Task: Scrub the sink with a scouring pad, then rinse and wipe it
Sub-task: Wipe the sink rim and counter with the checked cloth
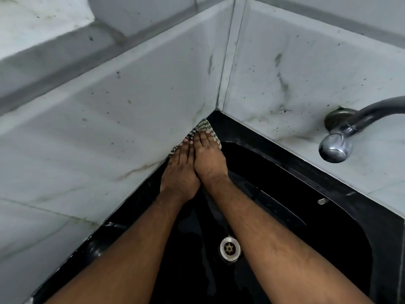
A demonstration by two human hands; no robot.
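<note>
Both hands lay flat, side by side, the left hand (178,172) and the right hand (208,159) pressing a checked cloth (202,128) into the far corner of the black sink (328,216), where its rim met the two tiled walls (109,128). Neither hand was clenched; the fingers were stretched out over the cloth, pinning rather than gripping it. The cloth looked soft, thin and probably damp, so it would bunch easily and was best held under spread palms. The basin appeared wet and glossy, likely slippery. A metal drain (230,249) sat near the middle, and a chrome tap (341,137) projected from the speckled marble-like wall on the right.
</note>
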